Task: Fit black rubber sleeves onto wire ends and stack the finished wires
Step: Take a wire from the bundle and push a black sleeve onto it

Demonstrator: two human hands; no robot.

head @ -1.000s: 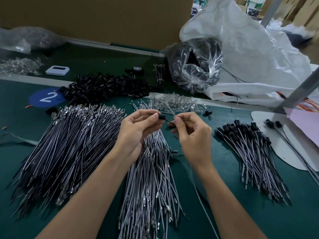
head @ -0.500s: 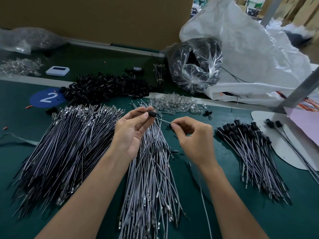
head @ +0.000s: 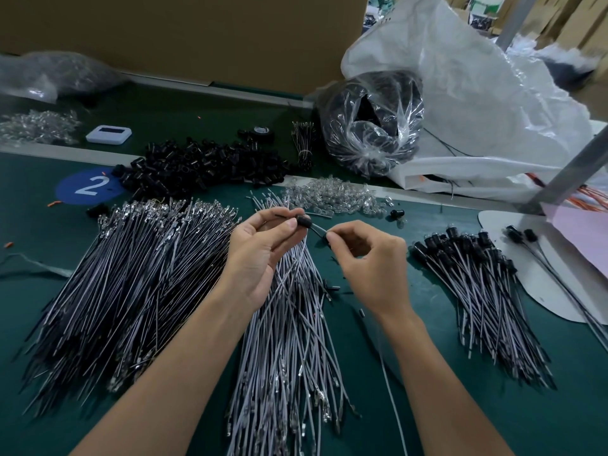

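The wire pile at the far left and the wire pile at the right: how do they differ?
The left pile is much bigger than the right pile. The left pile's far ends show bare metal terminals; the right pile's far ends wear black sleeves. Both are grey wires, fanned out on the green table.

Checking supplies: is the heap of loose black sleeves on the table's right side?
No, the sleeve heap lies back left, beside the blue 2 marker.
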